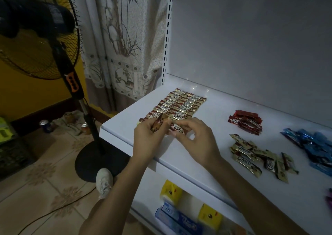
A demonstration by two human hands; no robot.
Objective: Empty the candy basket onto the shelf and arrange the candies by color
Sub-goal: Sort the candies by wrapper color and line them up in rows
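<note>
- "Choco", white script on dark band: repeats on each wrapper of gold candy rows (pixel 179 105), far left of shelf (pixel 125 126).
- Same "Choco" on red candy pile (pixel 245 124); clearest on front wrapper.
- "Choco" on loose gold candy pile (pixel 249 155); legible on a few wrappers, others turned or crumpled.
- Gold candy (pixel 178 129) pinched by right hand (pixel 195 141): "Choco", upside down to camera.
- Twisted candy (pixel 158 123) gripped by left hand (pixel 147 137): print illegible.
- Blue candy heap (pixel 316 144): lettering too blurred.
- Blue box (pixel 179 220), lower shelf level: white lettering, unreadable.
</note>
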